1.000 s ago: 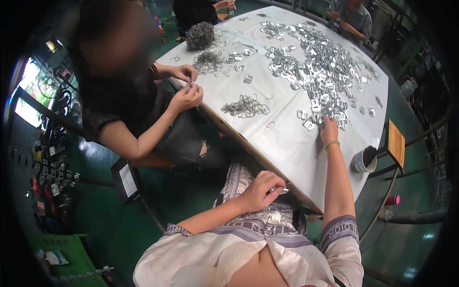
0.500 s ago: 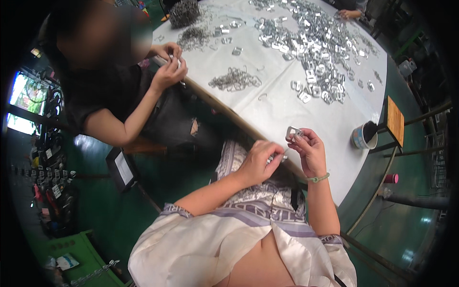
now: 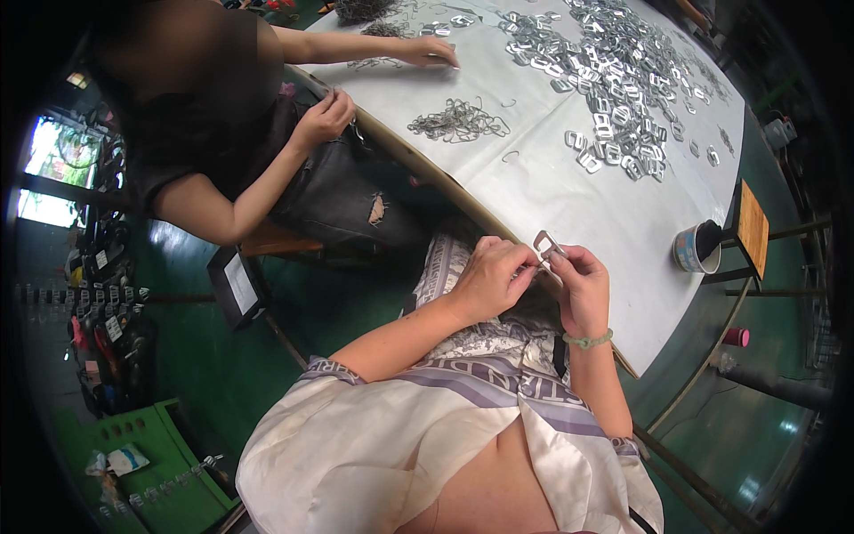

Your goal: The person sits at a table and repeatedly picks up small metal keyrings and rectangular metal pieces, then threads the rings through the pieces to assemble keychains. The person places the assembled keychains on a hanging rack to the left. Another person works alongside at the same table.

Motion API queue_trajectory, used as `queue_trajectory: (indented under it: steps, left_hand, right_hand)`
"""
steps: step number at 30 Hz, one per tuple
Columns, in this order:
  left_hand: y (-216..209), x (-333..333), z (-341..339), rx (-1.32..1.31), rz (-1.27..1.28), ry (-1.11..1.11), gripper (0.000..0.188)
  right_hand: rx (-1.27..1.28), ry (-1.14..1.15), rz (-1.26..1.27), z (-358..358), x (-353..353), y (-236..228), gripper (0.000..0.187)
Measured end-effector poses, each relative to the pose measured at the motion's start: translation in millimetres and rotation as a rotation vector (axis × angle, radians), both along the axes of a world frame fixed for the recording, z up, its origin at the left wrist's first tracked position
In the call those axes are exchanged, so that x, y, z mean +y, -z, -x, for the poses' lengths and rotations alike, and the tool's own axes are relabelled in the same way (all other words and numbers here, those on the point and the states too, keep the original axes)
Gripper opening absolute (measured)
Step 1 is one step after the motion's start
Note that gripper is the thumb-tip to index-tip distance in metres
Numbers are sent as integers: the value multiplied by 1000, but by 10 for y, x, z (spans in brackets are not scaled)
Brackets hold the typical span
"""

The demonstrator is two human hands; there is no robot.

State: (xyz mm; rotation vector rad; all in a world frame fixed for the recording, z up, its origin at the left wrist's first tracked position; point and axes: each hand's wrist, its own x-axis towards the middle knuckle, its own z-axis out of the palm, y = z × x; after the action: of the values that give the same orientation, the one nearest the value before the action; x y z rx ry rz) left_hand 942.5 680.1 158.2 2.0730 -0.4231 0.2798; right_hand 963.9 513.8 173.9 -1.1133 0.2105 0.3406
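Your left hand and right hand both pinch the small metal buckle over the table's near edge; keep it steady between your fingertips.

Four hands — one cup
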Motion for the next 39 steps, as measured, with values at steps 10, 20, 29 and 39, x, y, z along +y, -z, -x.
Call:
queue_trajectory:
  steps: [10, 20, 29, 39]
  left_hand:
    - [343, 623, -1050, -145, -311, -335, 11]
    - [664, 1136, -1657, -323, -811, -368, 12]
    - [285, 1382, -1551, -106, -478, -273, 8]
    - [385, 1049, -1725, -218, -574, -202, 20]
  right_hand:
    - [-201, 6, 191, 185, -42, 105, 9]
    - [-257, 37, 270, 254, -88, 81, 7]
    - [-248, 22, 252, 276, -86, 172, 10]
    - [-289, 13, 319, 276, -53, 179, 9]
